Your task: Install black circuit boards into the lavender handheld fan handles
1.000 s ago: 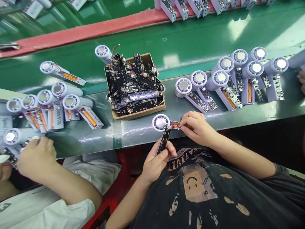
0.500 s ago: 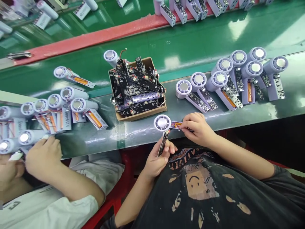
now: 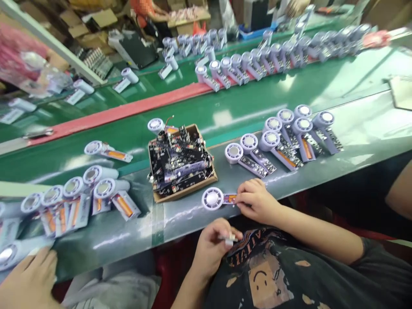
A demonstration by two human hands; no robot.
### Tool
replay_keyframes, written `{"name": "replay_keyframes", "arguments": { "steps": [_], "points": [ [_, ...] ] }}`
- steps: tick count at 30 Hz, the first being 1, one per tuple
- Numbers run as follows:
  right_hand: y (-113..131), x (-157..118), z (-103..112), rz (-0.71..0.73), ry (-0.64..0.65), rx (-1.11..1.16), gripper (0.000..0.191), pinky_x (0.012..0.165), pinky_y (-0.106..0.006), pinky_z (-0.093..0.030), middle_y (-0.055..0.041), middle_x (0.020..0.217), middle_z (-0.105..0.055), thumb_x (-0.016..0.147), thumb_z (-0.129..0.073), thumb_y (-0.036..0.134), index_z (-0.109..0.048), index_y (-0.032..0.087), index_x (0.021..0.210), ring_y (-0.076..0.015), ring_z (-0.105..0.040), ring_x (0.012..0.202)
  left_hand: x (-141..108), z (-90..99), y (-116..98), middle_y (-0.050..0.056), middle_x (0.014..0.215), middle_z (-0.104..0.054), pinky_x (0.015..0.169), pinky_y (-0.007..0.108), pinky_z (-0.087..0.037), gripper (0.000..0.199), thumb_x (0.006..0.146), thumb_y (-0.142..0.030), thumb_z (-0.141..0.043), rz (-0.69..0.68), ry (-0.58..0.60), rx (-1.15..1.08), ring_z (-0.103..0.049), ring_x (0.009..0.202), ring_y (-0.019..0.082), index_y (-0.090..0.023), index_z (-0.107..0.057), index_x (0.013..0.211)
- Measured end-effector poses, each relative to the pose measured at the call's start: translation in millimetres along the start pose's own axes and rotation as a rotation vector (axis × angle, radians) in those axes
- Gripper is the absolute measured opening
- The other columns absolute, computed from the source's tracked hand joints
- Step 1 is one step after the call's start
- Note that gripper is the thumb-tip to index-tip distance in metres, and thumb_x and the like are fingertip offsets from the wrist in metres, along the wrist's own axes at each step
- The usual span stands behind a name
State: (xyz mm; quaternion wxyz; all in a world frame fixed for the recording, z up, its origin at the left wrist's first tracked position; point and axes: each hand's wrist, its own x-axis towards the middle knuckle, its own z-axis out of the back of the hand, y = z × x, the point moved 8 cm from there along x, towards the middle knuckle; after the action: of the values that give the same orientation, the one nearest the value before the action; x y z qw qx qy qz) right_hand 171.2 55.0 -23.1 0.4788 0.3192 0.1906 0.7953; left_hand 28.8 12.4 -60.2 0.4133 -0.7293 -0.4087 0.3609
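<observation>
My right hand (image 3: 257, 201) is closed on the open handle of a lilac handheld fan (image 3: 212, 198). The fan's round head points left over the table's front edge, and orange wiring shows in the handle beside my fingers. Below it, close to my shirt, my left hand (image 3: 214, 245) pinches a circuit board (image 3: 229, 239), seen nearly end-on and blurred. The left hand is apart from the fan. Just behind the fan stands a cardboard box (image 3: 185, 195) heaped with black circuit boards (image 3: 180, 150).
Several fans with boards on their handles (image 3: 270, 139) lie to the right. More open fans (image 3: 72, 186) lie at left, by a co-worker's hand (image 3: 35, 274). One fan (image 3: 107, 151) rests on the green belt (image 3: 135, 137). A red strip (image 3: 144, 103) and rows of fans lie beyond.
The view has tilted up, showing more of the far side. My left hand has drawn the circuit board down, away from the fan head, and turned it. My right hand still holds the fan.
</observation>
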Motion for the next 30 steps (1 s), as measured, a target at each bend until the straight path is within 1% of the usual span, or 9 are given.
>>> {"name": "replay_keyframes", "arguments": {
  "steps": [1,3,7,9,12,15,19,25,30],
  "points": [
    [0.0,0.0,0.1,0.001,-0.008,-0.004,0.011,0.082,-0.036,-0.031,-0.0016,0.091,-0.065,0.085,-0.060,0.019,-0.070,0.024,0.087,-0.0164,-0.052,0.085,-2.8,0.7,0.6,-0.001,0.078,-0.059,0.071,0.032,-0.053,0.038,0.075,-0.040,-0.080,0.022,0.011,0.053,-0.068,0.073,0.018,-0.018,-0.050,0.069],
    [-0.2,0.5,-0.6,0.006,-0.011,-0.013,0.011,0.083,-0.036,-0.032,-0.0014,0.090,-0.065,0.085,-0.061,0.019,-0.070,0.024,0.087,-0.0161,-0.053,0.084,-7.2,8.2,2.1,0.002,0.082,-0.062,0.075,0.032,-0.053,0.036,0.082,-0.040,-0.073,0.037,-0.038,0.140,-0.067,0.078,0.018,-0.019,-0.046,0.070],
    [0.3,1.0,-2.2,0.007,-0.001,-0.041,0.010,0.083,-0.036,-0.033,-0.0009,0.091,-0.064,0.082,-0.062,0.018,-0.070,0.024,0.087,-0.0154,-0.054,0.083,-5.5,24.6,8.2,-0.002,0.068,-0.059,0.059,0.026,-0.049,0.017,0.085,-0.037,-0.065,-0.002,-0.187,0.294,-0.055,0.059,0.014,-0.023,-0.059,0.090],
    [1.9,-0.7,-2.7,-0.001,-0.006,-0.036,0.011,0.082,-0.036,-0.033,-0.0007,0.091,-0.064,0.082,-0.062,0.018,-0.069,0.024,0.087,-0.0154,-0.053,0.083,-0.9,26.8,0.9,0.000,0.073,-0.065,0.060,0.029,-0.052,0.022,0.081,-0.035,-0.068,-0.115,-0.255,0.539,-0.058,0.060,0.016,-0.022,-0.065,0.099],
    [4.9,-5.3,-5.9,-0.022,-0.010,-0.008,0.009,0.081,-0.035,-0.031,-0.0011,0.090,-0.064,0.084,-0.060,0.019,-0.067,0.023,0.087,-0.0163,-0.052,0.084,3.8,17.3,-19.1,0.004,0.079,-0.073,0.063,0.030,-0.055,0.015,0.080,-0.032,-0.070,-0.348,-0.324,0.930,-0.066,0.066,0.019,-0.022,-0.069,0.091],
    [8.5,-8.9,-11.2,-0.003,-0.015,0.019,0.009,0.080,-0.035,-0.030,-0.0017,0.089,-0.064,0.088,-0.057,0.021,-0.066,0.023,0.089,-0.0170,-0.050,0.084,8.1,8.6,-30.0,0.005,0.084,-0.076,0.064,0.028,-0.057,0.015,0.085,-0.028,-0.066,-0.472,-0.338,1.094,-0.068,0.066,0.018,-0.021,-0.070,0.097],
    [8.8,-9.6,-14.3,0.028,-0.038,0.055,0.011,0.081,-0.035,-0.030,-0.0018,0.089,-0.064,0.092,-0.054,0.022,-0.065,0.022,0.089,-0.0167,-0.050,0.084,11.5,4.5,-35.5,0.004,0.083,-0.077,0.069,0.028,-0.058,0.011,0.087,-0.024,-0.063,-0.547,-0.334,1.095,-0.072,0.072,0.018,-0.021,-0.072,0.090],
    [8.8,-7.7,-12.3,0.029,-0.040,0.017,0.013,0.081,-0.035,-0.031,-0.0026,0.091,-0.065,0.094,-0.053,0.021,-0.066,0.022,0.092,-0.0174,-0.051,0.084,16.1,21.3,-28.9,0.002,0.077,-0.076,0.066,0.027,-0.056,0.010,0.082,-0.022,-0.064,-0.364,-0.423,0.877,-0.070,0.067,0.016,-0.019,-0.074,0.083],
    [9.4,-1.6,-9.0,0.066,-0.003,-0.094,0.023,0.079,-0.034,-0.029,-0.0027,0.092,-0.064,0.096,-0.051,0.019,-0.068,0.026,0.109,-0.0175,-0.048,0.083,17.6,32.8,-21.2,0.004,0.083,-0.077,0.075,0.029,-0.057,0.011,0.080,-0.023,-0.065,-0.243,-0.441,0.773,-0.072,0.076,0.018,-0.019,-0.075,0.084]
  ]
}}
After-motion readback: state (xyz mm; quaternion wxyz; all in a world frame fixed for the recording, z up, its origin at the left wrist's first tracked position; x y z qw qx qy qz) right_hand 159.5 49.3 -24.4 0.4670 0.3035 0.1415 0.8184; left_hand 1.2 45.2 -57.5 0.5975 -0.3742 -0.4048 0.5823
